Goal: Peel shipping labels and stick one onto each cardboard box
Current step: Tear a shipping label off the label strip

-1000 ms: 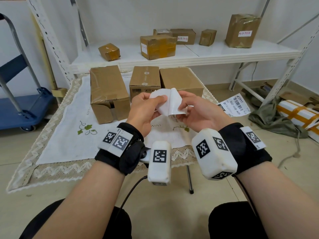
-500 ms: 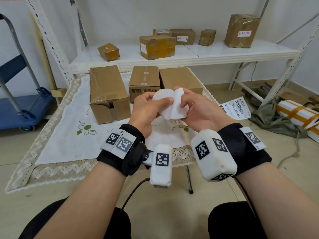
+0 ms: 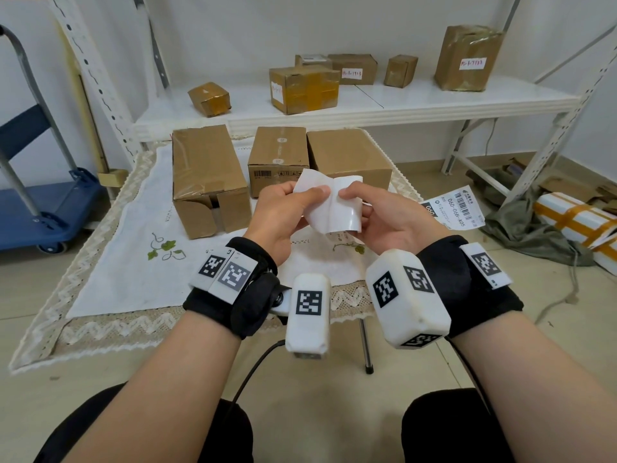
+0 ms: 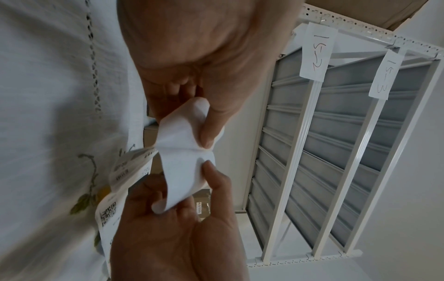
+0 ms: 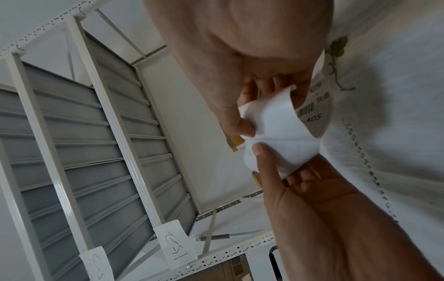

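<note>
A: What stands at the left of your view?

B: A blue platform trolley on the floor, then the table under its white lace-edged cloth. On the cloth, from left: a tall brown cardboard box with an open flap, a smaller printed cardboard box, and a plain wide cardboard box.

A: And your hands?

B: Both are raised above the table's near edge, in front of the boxes. Your left hand pinches the white curled shipping label sheet between thumb and fingers. Your right hand pinches the same sheet just beside it, thumb on top, fingers curled beneath. The sheet bends between the two grips, blank side toward you; the wrist views show barcode print on its underside.

A: Further right?

B: A second printed barcode label lies past your right hand. Behind, a white metal shelf carries several taped cardboard parcels.
</note>
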Demonstrator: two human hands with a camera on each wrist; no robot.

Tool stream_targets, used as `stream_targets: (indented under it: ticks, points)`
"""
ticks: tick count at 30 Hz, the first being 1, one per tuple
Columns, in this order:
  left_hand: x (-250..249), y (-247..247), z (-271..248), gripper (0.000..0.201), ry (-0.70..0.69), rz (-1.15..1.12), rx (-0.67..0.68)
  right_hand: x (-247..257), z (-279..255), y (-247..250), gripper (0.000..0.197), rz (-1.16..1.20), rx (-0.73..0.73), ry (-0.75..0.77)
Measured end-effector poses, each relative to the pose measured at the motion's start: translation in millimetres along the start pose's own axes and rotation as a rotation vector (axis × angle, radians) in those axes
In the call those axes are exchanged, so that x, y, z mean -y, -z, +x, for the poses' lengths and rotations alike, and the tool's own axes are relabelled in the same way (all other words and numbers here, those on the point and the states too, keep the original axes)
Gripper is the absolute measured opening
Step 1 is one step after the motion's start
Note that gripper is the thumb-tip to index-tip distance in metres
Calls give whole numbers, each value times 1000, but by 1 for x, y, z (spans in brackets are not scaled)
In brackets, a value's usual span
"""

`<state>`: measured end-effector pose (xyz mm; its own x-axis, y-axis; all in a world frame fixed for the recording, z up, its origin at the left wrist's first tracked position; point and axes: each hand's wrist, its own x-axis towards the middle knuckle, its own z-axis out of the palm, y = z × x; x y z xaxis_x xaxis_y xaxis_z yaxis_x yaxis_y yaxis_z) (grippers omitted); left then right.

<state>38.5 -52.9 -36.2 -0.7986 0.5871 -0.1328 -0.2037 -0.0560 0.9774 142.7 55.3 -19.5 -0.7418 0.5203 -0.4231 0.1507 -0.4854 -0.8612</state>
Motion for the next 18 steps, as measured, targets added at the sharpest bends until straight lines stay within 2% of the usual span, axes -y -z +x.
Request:
stream_targets:
  ticks: [3,10,14,18]
  points:
    - [-1,1,0,31,12,-1,-1,-1,1,-1,27,-9,-32,-1]
    - [-5,3,0,19,36,-11,-21,-1,1,-1,16,45,-49,-29]
    - [-7,4,0,8,53,-29,-47,-1,2,-1,19,79,-59,-28]
    - [-8,4,-1,7,55,-50,-68,-2,0,0,20,107,-61,-19]
